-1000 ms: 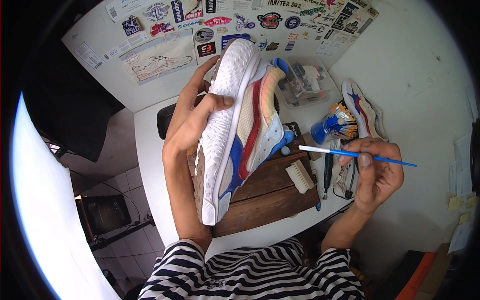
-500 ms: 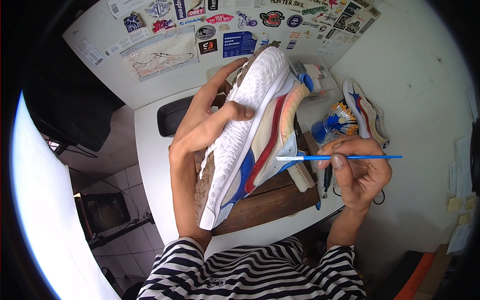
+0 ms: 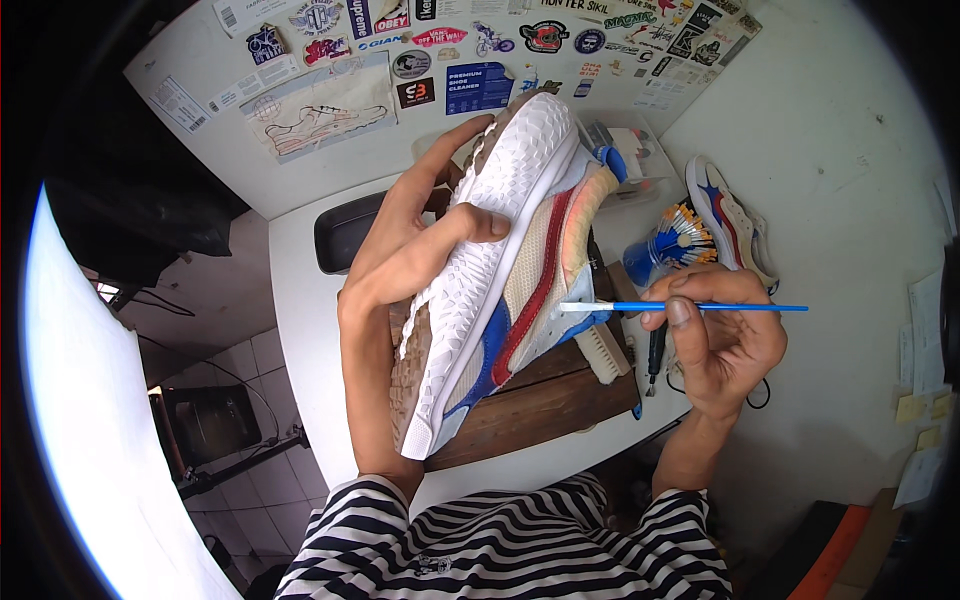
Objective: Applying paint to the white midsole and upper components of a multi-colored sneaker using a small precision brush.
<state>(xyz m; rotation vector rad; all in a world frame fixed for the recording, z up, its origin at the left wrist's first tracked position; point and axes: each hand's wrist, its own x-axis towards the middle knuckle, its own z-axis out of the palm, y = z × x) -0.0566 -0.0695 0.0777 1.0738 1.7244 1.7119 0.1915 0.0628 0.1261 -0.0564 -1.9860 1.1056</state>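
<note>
My left hand (image 3: 415, 235) grips a sneaker (image 3: 535, 270) by its sole, the thumb pressed on the white textured sidewall and the other fingers round the underside. The shoe is tilted on its side, its toe end low and near me. Its upper is cream mesh with red and blue panels. In my right hand (image 3: 725, 335), a thin blue paintbrush (image 3: 640, 307) is pinched between thumb and fingers, roughly level. Its white-coated tip is over the pale panel near the lace area; whether it touches cannot be told.
Under the shoe lies a dark wooden board (image 3: 530, 420) with a scrub brush (image 3: 602, 355) on it. A black tray (image 3: 345, 232) stands at left. Behind my right hand are a blue cup of brushes (image 3: 675, 240), a second sneaker (image 3: 722, 215) and a clear box (image 3: 640, 150).
My right hand has shifted slightly up and to the right with the paintbrush, its tip moving a little along the pale panel. The left hand and sneaker have stayed put.
</note>
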